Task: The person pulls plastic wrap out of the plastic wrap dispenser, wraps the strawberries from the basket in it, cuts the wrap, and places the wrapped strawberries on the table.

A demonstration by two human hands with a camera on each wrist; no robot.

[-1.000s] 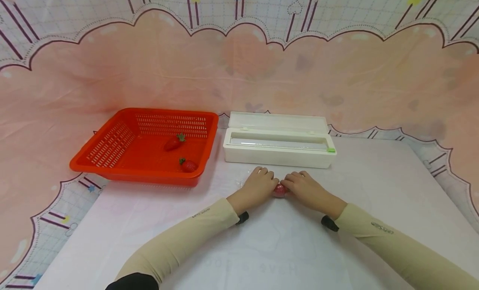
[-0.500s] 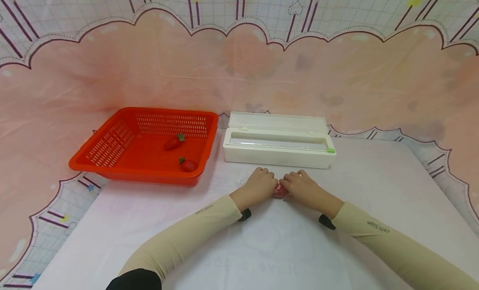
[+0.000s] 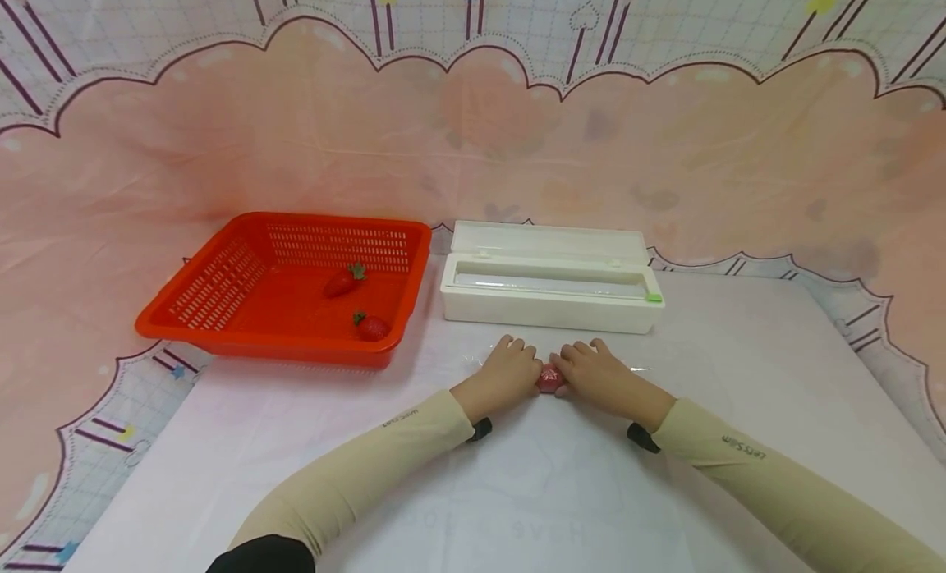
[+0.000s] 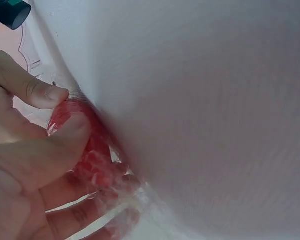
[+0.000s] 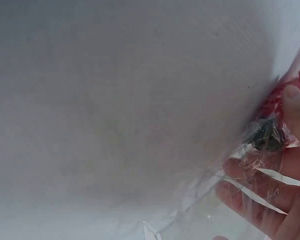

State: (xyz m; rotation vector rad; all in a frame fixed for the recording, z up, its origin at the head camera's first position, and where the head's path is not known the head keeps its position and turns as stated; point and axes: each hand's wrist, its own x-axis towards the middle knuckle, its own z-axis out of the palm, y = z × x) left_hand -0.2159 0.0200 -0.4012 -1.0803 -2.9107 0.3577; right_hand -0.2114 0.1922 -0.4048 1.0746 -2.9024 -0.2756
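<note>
A red strawberry (image 3: 550, 379) wrapped in clear cling film (image 5: 250, 205) sits low at the table between both hands. My left hand (image 3: 510, 374) holds one side of it; in the left wrist view its thumb presses the film-covered strawberry (image 4: 97, 155) while the other fingers spread beneath. From the opposite side my right hand (image 3: 602, 380) grips it, thumb on the red flesh. The dark green leafy top (image 5: 265, 135) shows through crinkled film in the right wrist view. Loose film sticks out past both hands, and fingers cover part of the fruit.
A red basket (image 3: 288, 349) at the left holds two strawberries, one a bare strawberry (image 3: 373, 327) near its front corner. Behind the hands stands a white film dispenser box (image 3: 547, 312), lid raised, with a film roll inside and a green slider (image 3: 654, 297). White cloth covers the table (image 3: 517, 491).
Both hands have shifted slightly while keeping hold of the strawberry, which has turned a little between them. A strip of film now shows beyond the right hand. Basket and box have stayed put.
</note>
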